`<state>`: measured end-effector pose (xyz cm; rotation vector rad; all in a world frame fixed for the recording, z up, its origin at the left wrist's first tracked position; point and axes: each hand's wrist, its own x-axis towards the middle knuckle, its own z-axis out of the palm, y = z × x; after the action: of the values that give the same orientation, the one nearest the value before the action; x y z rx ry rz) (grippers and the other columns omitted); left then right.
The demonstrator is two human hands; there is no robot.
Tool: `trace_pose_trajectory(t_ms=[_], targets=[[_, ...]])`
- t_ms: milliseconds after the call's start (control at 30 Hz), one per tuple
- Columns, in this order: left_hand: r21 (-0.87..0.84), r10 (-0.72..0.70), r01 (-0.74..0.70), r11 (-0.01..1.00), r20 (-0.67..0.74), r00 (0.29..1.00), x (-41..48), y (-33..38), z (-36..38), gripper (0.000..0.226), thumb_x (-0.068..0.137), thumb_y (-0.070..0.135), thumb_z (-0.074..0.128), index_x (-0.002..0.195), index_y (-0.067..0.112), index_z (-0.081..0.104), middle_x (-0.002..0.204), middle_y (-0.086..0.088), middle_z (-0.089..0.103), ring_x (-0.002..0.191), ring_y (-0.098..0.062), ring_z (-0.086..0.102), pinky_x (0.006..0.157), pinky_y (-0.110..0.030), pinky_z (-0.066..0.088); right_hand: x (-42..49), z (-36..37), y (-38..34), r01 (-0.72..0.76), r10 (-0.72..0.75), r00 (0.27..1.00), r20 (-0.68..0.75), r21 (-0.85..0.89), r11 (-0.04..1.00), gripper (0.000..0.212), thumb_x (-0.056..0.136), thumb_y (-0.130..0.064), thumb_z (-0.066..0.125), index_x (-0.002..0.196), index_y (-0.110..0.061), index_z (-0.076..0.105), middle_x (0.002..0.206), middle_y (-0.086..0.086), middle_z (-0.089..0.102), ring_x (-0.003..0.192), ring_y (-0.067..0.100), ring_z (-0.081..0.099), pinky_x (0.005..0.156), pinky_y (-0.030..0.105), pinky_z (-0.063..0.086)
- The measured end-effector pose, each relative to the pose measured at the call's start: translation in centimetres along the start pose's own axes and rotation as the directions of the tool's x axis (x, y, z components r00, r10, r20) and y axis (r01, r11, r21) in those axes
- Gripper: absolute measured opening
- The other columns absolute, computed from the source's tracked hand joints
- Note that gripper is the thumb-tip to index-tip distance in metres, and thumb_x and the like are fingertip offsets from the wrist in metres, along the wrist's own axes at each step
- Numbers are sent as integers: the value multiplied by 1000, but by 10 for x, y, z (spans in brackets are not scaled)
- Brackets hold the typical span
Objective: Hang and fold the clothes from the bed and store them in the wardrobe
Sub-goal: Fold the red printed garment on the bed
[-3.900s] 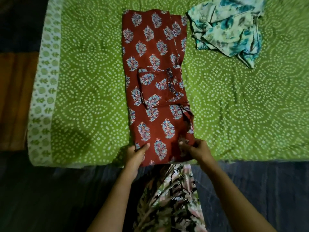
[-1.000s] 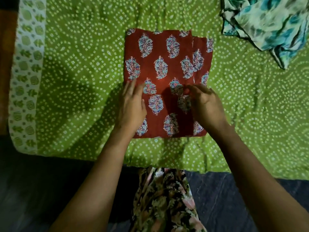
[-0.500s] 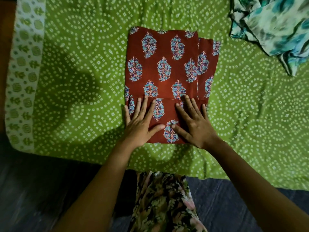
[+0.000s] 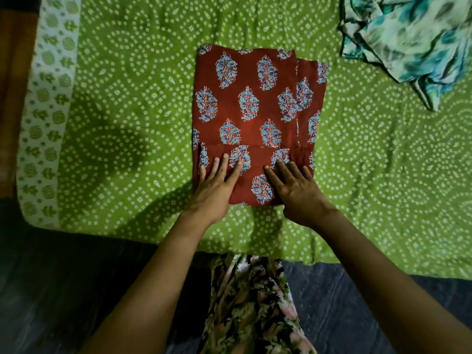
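Note:
A dark red garment [image 4: 255, 108] with blue leaf prints lies folded into a rough square on the green dotted bedsheet [image 4: 127, 123]. A fold line crosses it near its front edge. My left hand [image 4: 217, 185] lies flat on its front left part, fingers straight and spread. My right hand [image 4: 293, 187] presses flat on the front right part, fingers pointing up-left. Both hands rest on the cloth and hold nothing.
A crumpled white and teal garment [image 4: 413, 44] lies at the back right of the bed. The sheet's white printed border [image 4: 48, 111] runs down the left side. The bed's front edge is just below my wrists, with dark floor [image 4: 63, 290] beyond it.
The long garment has been folded in half away from me since the first frame. Since half a second ago both hands have stayed flat on the front part, fingers a little closer together.

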<state>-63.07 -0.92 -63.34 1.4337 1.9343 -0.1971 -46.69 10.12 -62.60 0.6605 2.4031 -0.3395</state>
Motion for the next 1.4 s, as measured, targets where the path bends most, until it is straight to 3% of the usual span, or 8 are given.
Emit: trace_pose_trajectory(t_ms=[133,200,367,567,767,933,1167,1400], targets=[[-127,-36,63,990,199,979,-15,12,-31,60,92,10,48,147,16,26,150,-17,29,137,-31,29,114,-40,22,-11,-17,10,52,-74,995,61,300,953,70,87,-13,52,149,-31,24,148,7,39,132,24,43,106,39,38],[-257,-39,140,956,363,931,-28,17,-45,32,89,5,47,120,9,57,110,-14,62,96,-24,59,81,-26,48,-24,-33,8,26,-140,966,218,458,888,56,90,-13,52,141,-31,38,120,8,61,105,11,64,84,30,53],[-397,-64,277,875,472,879,-38,-2,-58,19,68,-6,63,61,11,56,67,-2,55,68,-15,50,55,-22,37,-37,-57,8,-24,-243,836,491,476,879,33,82,-5,56,99,-33,54,88,0,59,87,22,61,70,31,51],[-563,-231,265,783,132,964,-12,-25,-83,28,70,-1,71,95,11,65,101,-10,66,94,-23,59,88,-42,48,-8,-84,34,-7,-143,966,214,578,816,47,75,-2,65,116,-23,60,101,4,67,91,16,61,70,22,50],[-387,-263,139,911,-289,920,24,-17,-95,53,93,10,51,144,19,35,147,-9,38,125,-27,45,103,-42,39,43,-93,51,-89,112,993,-40,372,924,50,86,-21,60,135,-19,48,134,13,50,123,30,48,103,51,38],[-203,-197,139,969,-300,933,43,1,-51,54,100,35,34,150,24,15,158,-2,-1,146,-19,-4,117,-42,-6,63,-67,26,23,5,993,-118,236,972,63,100,-43,33,152,-25,3,159,12,-5,146,24,-6,114,53,-2],[-284,-226,139,949,-303,926,50,2,-8,64,98,41,38,148,34,-1,157,5,-12,144,-14,-13,113,-40,-14,77,-46,16,31,-23,998,-54,146,989,67,97,-51,30,151,-23,3,158,12,7,145,30,8,113,56,-1],[-927,-865,62,369,-318,388,22,62,2,52,68,-2,72,118,3,59,144,-23,33,132,-36,33,110,-37,30,100,-70,10,146,-118,985,-128,237,960,71,91,-58,40,145,-13,28,134,16,44,122,33,44,100,44,40]])
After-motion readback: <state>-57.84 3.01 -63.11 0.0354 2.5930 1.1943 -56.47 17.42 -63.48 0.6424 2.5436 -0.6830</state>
